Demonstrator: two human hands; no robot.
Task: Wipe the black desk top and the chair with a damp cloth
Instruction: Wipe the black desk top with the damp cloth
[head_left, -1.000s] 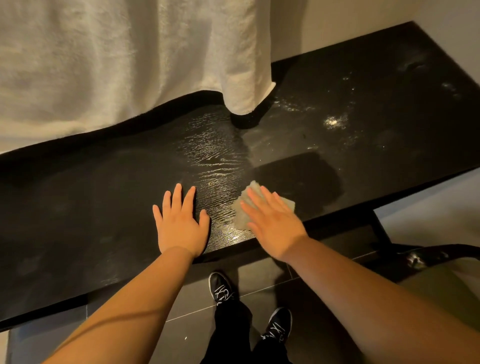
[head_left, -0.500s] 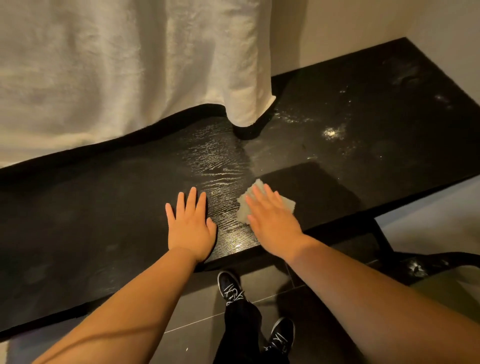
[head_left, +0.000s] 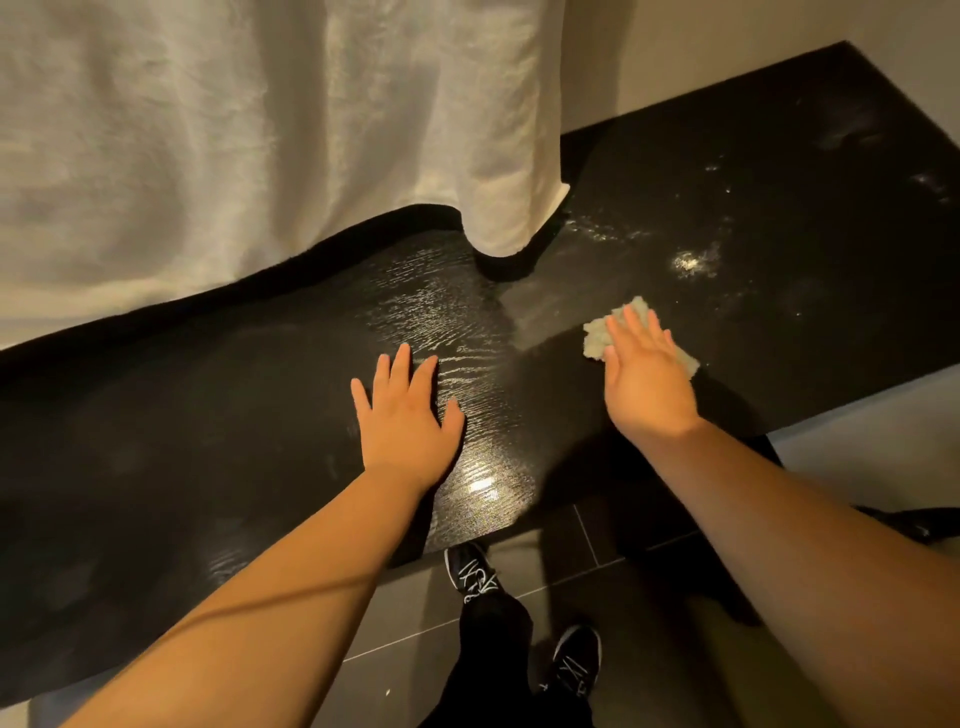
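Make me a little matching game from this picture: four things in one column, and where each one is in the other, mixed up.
Things
1. left hand
2. cloth
3. white curtain
4. shoes

Places
A. on the grey tiled floor, below the desk's near edge
B. hanging at the desk's far side
C. flat on the black desk top, holding nothing
D. pressed under the right hand

Pairs: 1-C, 2-D, 3-B, 4-A
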